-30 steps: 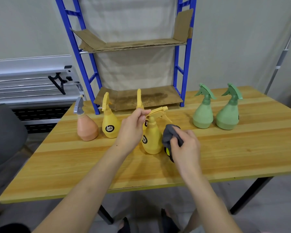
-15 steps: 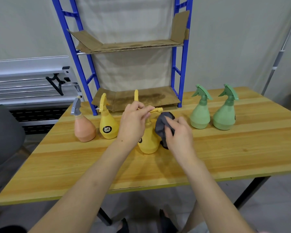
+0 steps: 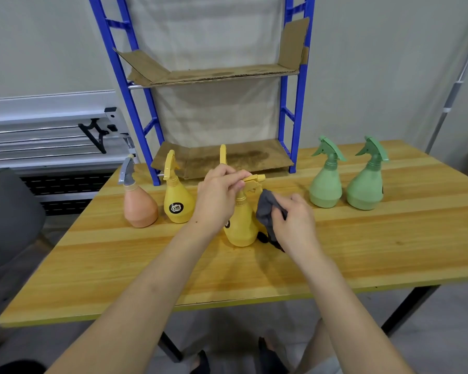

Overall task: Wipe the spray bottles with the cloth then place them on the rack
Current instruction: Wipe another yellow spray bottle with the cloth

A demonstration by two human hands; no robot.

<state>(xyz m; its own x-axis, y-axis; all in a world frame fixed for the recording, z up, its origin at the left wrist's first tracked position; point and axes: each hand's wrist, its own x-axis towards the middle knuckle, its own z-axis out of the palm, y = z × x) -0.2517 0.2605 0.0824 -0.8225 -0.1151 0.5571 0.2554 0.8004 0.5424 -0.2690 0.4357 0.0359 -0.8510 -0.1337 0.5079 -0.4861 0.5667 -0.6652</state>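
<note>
A yellow spray bottle [image 3: 241, 225] stands upright in the middle of the wooden table [image 3: 389, 255]. My left hand [image 3: 216, 195] grips its trigger head from the left. My right hand [image 3: 295, 222] holds a dark grey cloth [image 3: 266, 209] against the bottle's right side. Behind my left hand only the trigger tip of another yellow bottle [image 3: 223, 155] shows. Further left stand a yellow bottle [image 3: 177, 201] and an orange bottle with a grey head [image 3: 139, 206]. Two green bottles [image 3: 326, 184] [image 3: 366, 187] stand at the right. The blue rack [image 3: 295, 103] rises behind the table with cardboard-lined shelves.
The rack's lower shelf [image 3: 227, 157] sits level with the table's back edge, and the upper shelf [image 3: 214, 74] is higher. A grey chair [image 3: 8, 217] stands left of the table. Grey metal rails [image 3: 46, 130] run along the wall at left.
The cloth in my right hand moved up the bottle's right side from low near its base, then slid slightly down. My left hand stayed on the trigger head.
</note>
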